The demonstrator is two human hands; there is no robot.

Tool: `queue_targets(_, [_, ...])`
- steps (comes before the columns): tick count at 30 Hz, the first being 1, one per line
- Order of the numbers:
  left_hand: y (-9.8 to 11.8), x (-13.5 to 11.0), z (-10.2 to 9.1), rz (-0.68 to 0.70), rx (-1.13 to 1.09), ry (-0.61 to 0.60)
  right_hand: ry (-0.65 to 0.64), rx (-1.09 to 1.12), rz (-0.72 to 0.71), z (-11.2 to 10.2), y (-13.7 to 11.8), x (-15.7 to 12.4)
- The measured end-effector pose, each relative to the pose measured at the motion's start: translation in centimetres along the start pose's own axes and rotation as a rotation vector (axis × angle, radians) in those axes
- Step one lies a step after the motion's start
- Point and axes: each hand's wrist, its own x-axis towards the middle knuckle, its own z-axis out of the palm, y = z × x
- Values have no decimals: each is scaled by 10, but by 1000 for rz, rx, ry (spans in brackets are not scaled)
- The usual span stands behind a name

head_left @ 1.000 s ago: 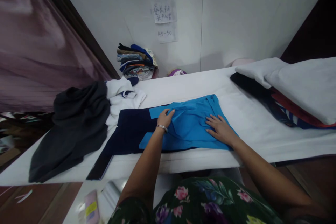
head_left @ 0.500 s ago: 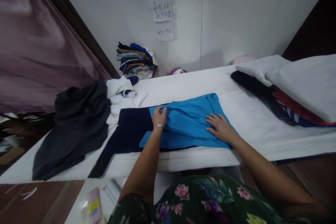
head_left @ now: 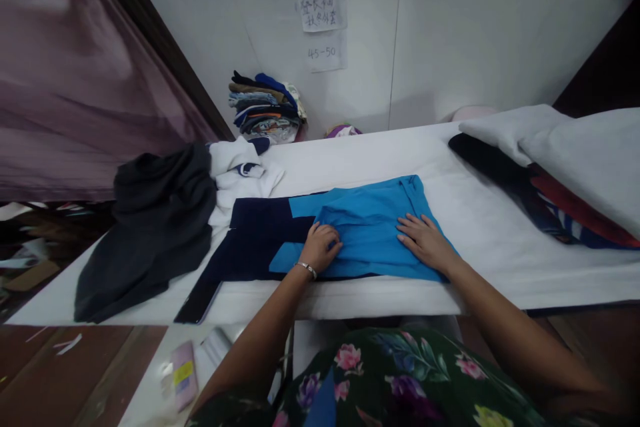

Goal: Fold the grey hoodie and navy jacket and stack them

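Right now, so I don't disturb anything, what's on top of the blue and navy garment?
Two hands rest on the blue and navy garment: the left hand and the right hand, both over a folded blue layer. Whatever lies beneath that layer and the hands is covered and cannot be seen.

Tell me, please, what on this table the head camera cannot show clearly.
Head view:
- Blue garment: parts hidden by the left hand and right hand.
- Striped garment: covered by white cloth, cut off by right edge.
- Folded stack by the wall: too small to tell items.
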Motion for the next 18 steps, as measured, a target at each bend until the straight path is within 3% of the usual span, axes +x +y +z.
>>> queue_targets(6, [4, -1, 5, -73, -24, 61, -70, 16, 13, -11, -3, 9])
queue_targets(12, [4, -1, 11, -41, -10, 104, 10, 18, -121, -29, -50, 61])
queue_targets(15, [4, -3, 12, -20, -14, 113, -58, -19, -191, -13, -71, 94])
queue_targets(18, [2, -7, 13, -8, -22, 122, -169, -62, -225, 16, -77, 119])
